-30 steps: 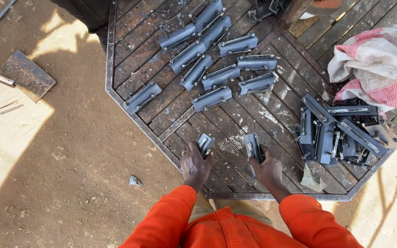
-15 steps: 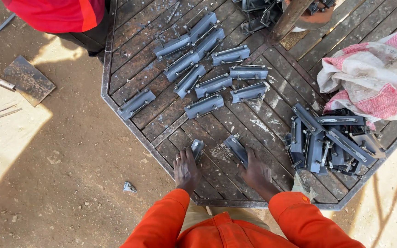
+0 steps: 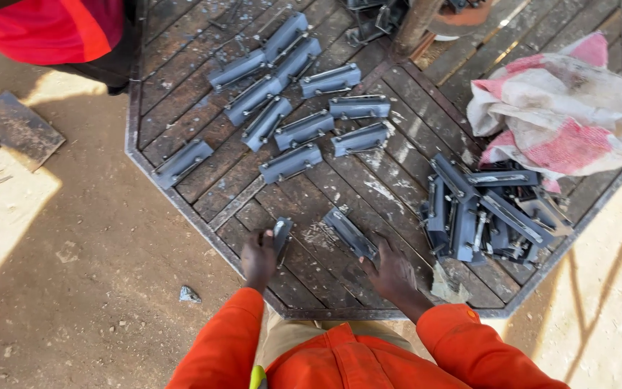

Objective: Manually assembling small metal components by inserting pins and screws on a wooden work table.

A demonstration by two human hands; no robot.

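Note:
My left hand grips a short grey metal channel piece at the near edge of a rusty slatted metal table. A longer grey channel piece lies flat on the slats under the fingers of my right hand. Both my sleeves are orange. Beyond my hands several grey channel pieces lie laid out in rows. A jumbled pile of similar dark pieces sits just right of my right hand.
A pink and white cloth sack lies at the table's right. Another person in a red top stands at the upper left. A rusty plate and a small stone lie on the dirt ground. A post rises at the table's far side.
My view has shifted, and the person in red has come further into it at the upper left. My right hand has laid its piece flatter on the slats.

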